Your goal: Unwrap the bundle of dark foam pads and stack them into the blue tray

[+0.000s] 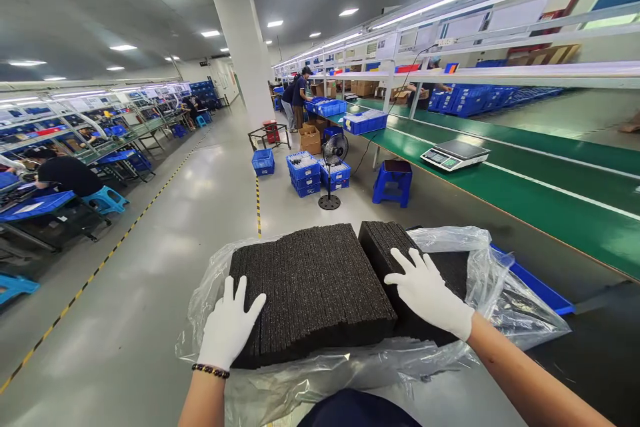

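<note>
We see two gloved hands laid flat on stacks of dark foam sheets. The left hand (pixel 229 330) rests with fingers spread and open on the near left corner of the larger foam stack (pixel 313 287), gripping nothing. The right hand (pixel 425 290) lies open too, palm down, on the smaller foam stack (pixel 385 243), which sits just beside the larger one on its right, the two touching along one edge. Both stacks sit inside an opened clear plastic bag (pixel 500 300) whose loose film spreads around them on all sides. A beaded bracelet (pixel 211 369) circles the left wrist.

To the right runs a long green surface (pixel 550 193), and on it stands a weighing scale (pixel 455 155). A blue tray (pixel 537 287) pokes out from under the bag on the right. On the grey floor (pixel 150 280) ahead we find a standing fan (pixel 333 170), a blue stool (pixel 393 181) and several blue crates (pixel 304 173). A white pillar (pixel 243 47) rises beyond them. Other people work at benches far to the left and in the distance; one person in black (pixel 65 173) sits on a stool at the left.
</note>
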